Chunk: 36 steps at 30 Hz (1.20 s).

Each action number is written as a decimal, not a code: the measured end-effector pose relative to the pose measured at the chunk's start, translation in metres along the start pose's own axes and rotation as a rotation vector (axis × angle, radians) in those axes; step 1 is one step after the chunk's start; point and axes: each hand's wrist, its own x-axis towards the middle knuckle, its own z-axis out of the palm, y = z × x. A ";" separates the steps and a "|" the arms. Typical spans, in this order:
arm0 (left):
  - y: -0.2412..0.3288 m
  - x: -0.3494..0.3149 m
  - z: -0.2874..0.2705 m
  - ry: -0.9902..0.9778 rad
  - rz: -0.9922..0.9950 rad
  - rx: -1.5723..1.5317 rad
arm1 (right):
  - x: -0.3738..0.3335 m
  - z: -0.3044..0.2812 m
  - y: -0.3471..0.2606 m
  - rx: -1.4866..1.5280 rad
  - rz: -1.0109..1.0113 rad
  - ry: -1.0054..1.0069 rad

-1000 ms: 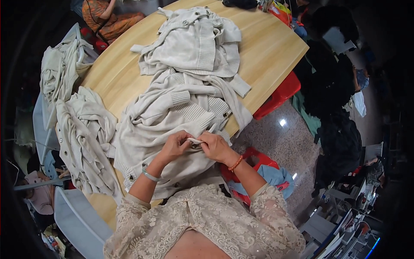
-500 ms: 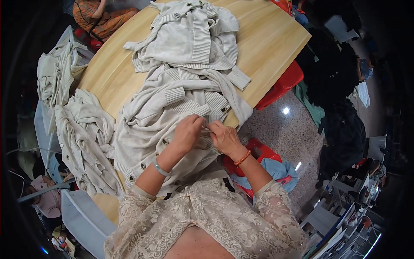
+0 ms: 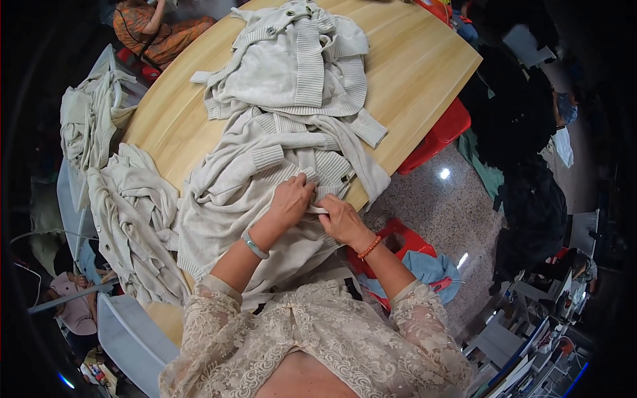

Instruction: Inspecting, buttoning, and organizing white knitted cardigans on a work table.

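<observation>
A pale grey knitted cardigan (image 3: 219, 179) with ribbed bands lies bunched over the table's near edge, toward my body. My left hand (image 3: 292, 201) is closed on its ribbed edge, fingers bent into the knit. Just right of it, my right hand (image 3: 343, 219) pinches a fold of the same edge between thumb and fingers. The two hands are close together, and the cloth hangs below them. A dark button shows on the ribbed band beyond my hands. Farther off, a second pale cardigan (image 3: 272, 73) with buttons lies on the table.
The wooden table (image 3: 424, 60) has a curved left edge. Pale knitwear (image 3: 133, 219) is heaped at its left, by grey plastic bins (image 3: 133, 338). Red stools (image 3: 398, 239) stand at right, one bearing blue cloth (image 3: 424, 265). Dark garments (image 3: 524, 192) are piled beyond. Other people sit around.
Both hands have shifted slightly, with the ribbed edge still gripped. The cardigan's folds around them have moved, and buttons that showed near my left forearm are now out of sight.
</observation>
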 end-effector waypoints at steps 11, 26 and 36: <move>0.013 0.006 0.009 -0.002 0.020 0.243 | -0.010 0.001 0.005 0.028 -0.035 -0.011; -0.015 0.001 0.006 -0.215 -0.507 -1.163 | 0.001 -0.001 -0.017 -0.062 0.048 0.165; -0.007 -0.032 -0.040 0.018 -0.033 -0.716 | 0.013 -0.017 -0.030 0.078 -0.034 0.027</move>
